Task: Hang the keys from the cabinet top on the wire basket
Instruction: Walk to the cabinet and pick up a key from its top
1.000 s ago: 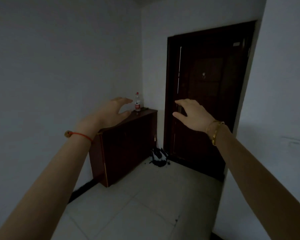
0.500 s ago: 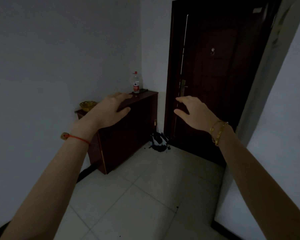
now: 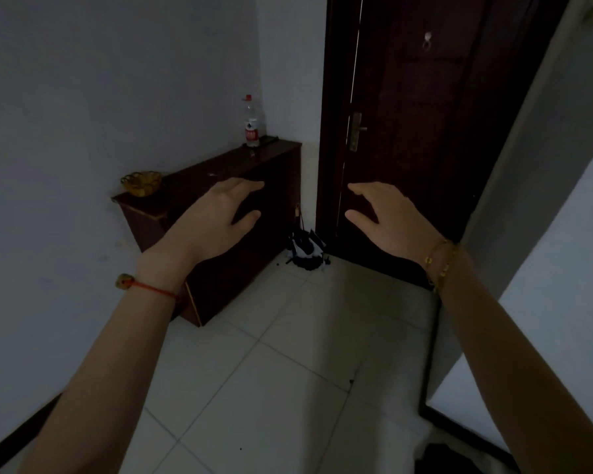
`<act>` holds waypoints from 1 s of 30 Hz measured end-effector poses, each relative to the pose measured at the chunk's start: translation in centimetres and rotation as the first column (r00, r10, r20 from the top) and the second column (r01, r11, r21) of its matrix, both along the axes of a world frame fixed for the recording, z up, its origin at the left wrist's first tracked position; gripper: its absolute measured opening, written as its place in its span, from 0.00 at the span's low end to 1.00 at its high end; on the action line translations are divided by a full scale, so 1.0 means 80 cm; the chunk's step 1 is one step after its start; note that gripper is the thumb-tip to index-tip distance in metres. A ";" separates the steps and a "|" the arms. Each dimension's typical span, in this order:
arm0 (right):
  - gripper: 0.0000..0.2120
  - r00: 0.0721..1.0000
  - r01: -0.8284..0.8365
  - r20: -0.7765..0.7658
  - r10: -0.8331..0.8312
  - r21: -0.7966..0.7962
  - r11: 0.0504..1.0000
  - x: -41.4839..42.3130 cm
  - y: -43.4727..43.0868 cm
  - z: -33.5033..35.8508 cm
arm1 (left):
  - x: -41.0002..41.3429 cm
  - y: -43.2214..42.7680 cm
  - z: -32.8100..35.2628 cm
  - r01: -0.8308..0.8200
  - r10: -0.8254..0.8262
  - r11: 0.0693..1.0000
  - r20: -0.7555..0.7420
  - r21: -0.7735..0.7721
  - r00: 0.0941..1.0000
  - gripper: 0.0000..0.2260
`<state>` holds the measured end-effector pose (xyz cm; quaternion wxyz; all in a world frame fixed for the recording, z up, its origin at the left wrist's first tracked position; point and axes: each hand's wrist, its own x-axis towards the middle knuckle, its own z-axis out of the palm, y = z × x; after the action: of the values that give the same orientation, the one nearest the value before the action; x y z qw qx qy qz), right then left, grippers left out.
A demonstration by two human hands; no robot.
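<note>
**Dim hallway, both hands raised and empty before the cabinet**

The room is a dark, narrow entry with pale walls and a light tiled floor [image 3: 271,388]. The landmark is a low, dark brown cabinet [image 3: 254,234] standing against the wall, its long top bare and slightly glossy. Just past its far end stands a dark wooden door [image 3: 425,131] with a metal handle [image 3: 356,131]. On the floor at the cabinet's far corner, beside the door, lies a black and white bundle [image 3: 305,249]; what it is cannot be told.

On the cabinet's far end stands a clear bottle [image 3: 251,121] with a red cap and red label, with a flat dark thing just beside it. On the near end sits a golden wire basket [image 3: 141,182], small and open-woven. A small pale glint [image 3: 213,174] lies mid-top, too small to tell if it is the keys.

The left hand [image 3: 216,220] hovers in front of the cabinet, fingers loosely spread, holding nothing; a red cord circles its wrist. The right hand [image 3: 387,220] floats before the door, fingers also apart and empty, gold bracelets at the wrist.
</note>
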<state>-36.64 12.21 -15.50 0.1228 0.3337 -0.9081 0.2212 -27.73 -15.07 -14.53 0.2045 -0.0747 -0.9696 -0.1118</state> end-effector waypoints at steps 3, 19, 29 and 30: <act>0.25 1.000 0.014 0.022 -0.014 -0.010 1.000 -0.025 -0.007 -0.020 | -0.026 -0.002 -0.023 0.018 -0.018 1.000 0.026 0.000 0.999 0.23; 0.25 0.990 0.015 0.139 -0.021 0.045 0.999 -0.245 -0.033 -0.094 | -0.238 -0.012 -0.084 0.013 -0.020 0.999 0.132 0.051 0.991 0.23; 0.24 0.988 -0.029 0.154 0.026 0.018 0.999 -0.423 -0.051 -0.096 | -0.393 -0.019 -0.081 -0.069 0.060 0.995 0.127 0.068 0.990 0.23; 0.24 0.987 -0.038 0.158 0.035 0.017 0.999 -0.436 -0.054 -0.098 | -0.402 -0.022 -0.084 -0.077 0.068 0.995 0.134 0.067 0.989 0.23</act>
<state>-71.48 7.89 -23.36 0.0432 0.3330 -0.9109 0.2400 -59.92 -16.81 -21.29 0.1467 -0.0243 -0.9783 -0.1440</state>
